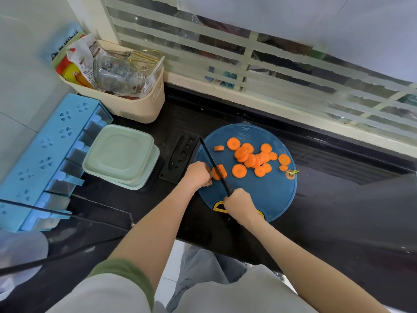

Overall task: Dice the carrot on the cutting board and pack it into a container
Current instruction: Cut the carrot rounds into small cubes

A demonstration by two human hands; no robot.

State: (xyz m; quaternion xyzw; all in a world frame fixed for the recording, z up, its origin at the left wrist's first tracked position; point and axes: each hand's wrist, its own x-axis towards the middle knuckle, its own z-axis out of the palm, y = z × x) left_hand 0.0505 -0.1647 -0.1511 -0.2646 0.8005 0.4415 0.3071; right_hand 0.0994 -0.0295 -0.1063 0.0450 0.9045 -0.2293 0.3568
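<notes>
- Head view: the left hand (198, 175), fingers curled, pins a carrot piece (223, 172) near the left edge of the round blue cutting board (270, 195). The right hand (240, 203) grasps the handle of a black knife (208, 154), whose blade lies across that piece.
- The step looks like cutting the pieces down to dice. Keep the left fingertips tucked back from the blade, rest the piece on a flat face, and press straight down.
- The piece sits close to the board's rim, so bits could roll off. Working nearer the middle would be safer.
- A heap of round carrot slices (250, 158) lies mid-board, not yet diced, with the stem end (290, 175) at the right edge.
- Pale green containers (118, 154), stacked and seemingly lidded, wait left of the board. A lid must come off before packing.
- The worktop (338, 211) is dark and glossy. A black knife sheath (180, 154) lies between containers and board.
- A beige basket (140, 105) stands far left, a blue rack (45, 154) lines the left wall, and a striped window (270, 75) runs along the far side.
</notes>
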